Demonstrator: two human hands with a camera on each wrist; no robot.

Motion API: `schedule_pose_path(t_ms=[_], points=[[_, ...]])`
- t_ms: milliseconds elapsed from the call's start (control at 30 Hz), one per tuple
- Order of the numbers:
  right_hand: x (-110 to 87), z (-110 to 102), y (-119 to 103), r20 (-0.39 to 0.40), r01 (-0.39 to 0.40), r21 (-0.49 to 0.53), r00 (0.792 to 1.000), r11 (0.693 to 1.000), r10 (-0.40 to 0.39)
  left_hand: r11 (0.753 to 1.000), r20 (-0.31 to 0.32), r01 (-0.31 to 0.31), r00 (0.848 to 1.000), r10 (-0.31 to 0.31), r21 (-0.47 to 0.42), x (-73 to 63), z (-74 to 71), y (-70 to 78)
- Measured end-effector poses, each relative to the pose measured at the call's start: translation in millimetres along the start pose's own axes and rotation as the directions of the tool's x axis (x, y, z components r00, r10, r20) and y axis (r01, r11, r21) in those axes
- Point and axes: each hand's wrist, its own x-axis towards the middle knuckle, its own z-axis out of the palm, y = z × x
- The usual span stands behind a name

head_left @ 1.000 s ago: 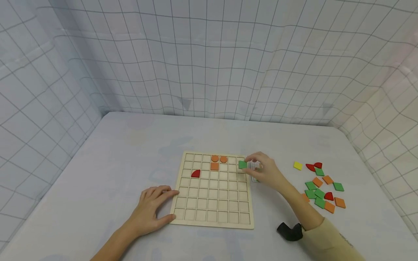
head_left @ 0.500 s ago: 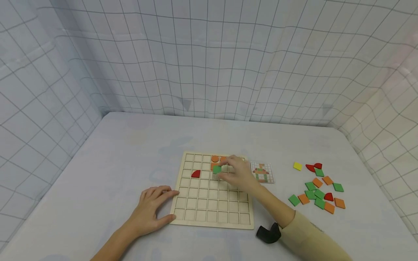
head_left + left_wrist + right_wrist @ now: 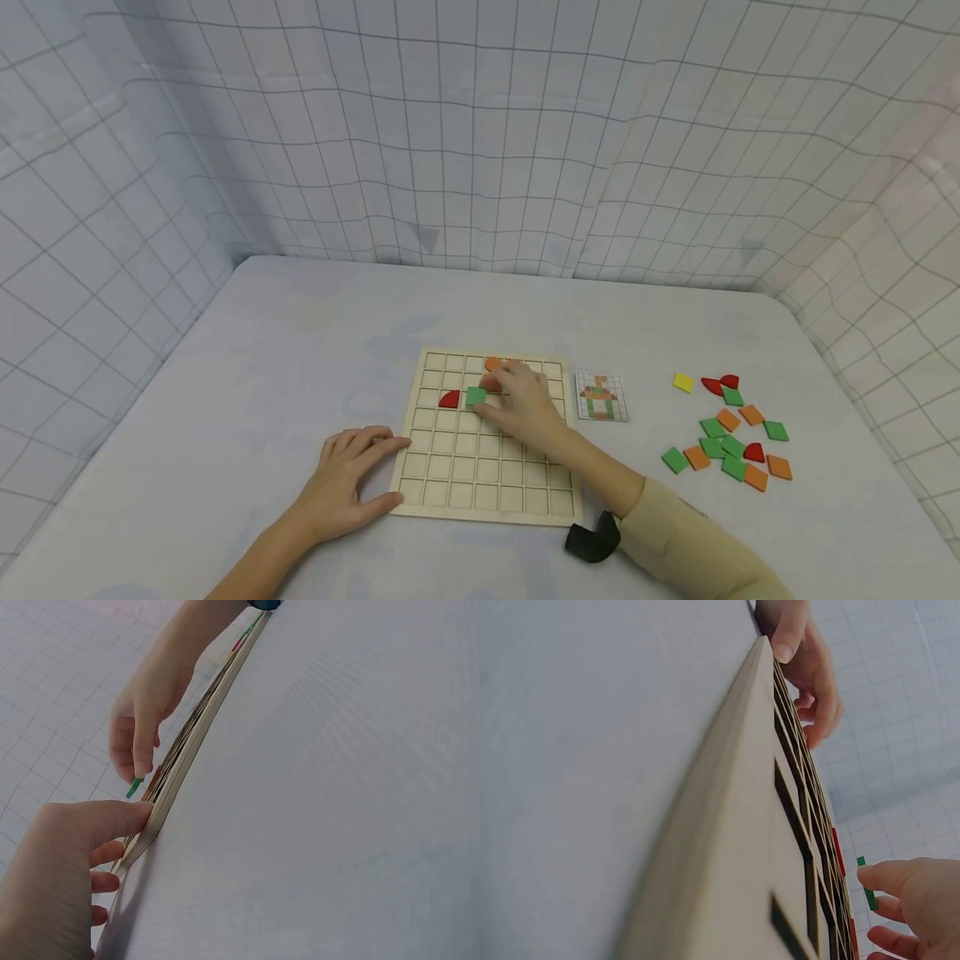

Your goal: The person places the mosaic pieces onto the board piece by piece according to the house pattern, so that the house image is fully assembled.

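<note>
My right hand (image 3: 523, 404) pinches a green square tile (image 3: 476, 397) between thumb and fingers. In the right wrist view the green tile (image 3: 867, 883) is held just above the wooden grid board (image 3: 476, 473). It is close to the right of a red quarter-circle tile (image 3: 450, 399) lying in a cell. My left hand (image 3: 343, 483) rests at the board's left side, thumb and index fingertip touching its edge, as the left wrist view shows for the left hand (image 3: 71, 847). An orange round tile (image 3: 492, 364) sits in the top row. The right hand partly covers other orange tiles.
A small pattern card (image 3: 602, 397) lies right of the board. Farther right are scattered green (image 3: 675, 460), orange (image 3: 778, 467) and red tiles (image 3: 754, 452), plus one yellow tile (image 3: 683, 382). Grid-patterned curtains (image 3: 480, 150) enclose the white table (image 3: 285, 350).
My right hand has carried the green tile leftward across the board, from its right edge to beside the red quarter-circle. The pattern card is uncovered. My left hand has not moved.
</note>
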Motion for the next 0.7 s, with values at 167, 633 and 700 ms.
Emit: schedule_pose_path(t_ms=[167,633,700], points=[[0.9,5.1,-1.7,0.014,-0.007,-0.053,1.0,0.999,0.007,1.0,0.001,0.003,1.0,-0.003,0.0,0.2,0.1,0.5],[2.3,7.7,-1.8,0.035,-0.038,-0.042,0.999,0.998,0.039,1.0,0.007,0.01,1.0,-0.01,-0.003,1.0,-0.4,0.9],[2.5,8.0,-1.7,0.039,-0.042,-0.041,0.998,0.998,0.043,1.0,0.004,0.009,1.0,-0.009,-0.003,0.9,-0.1,0.6]])
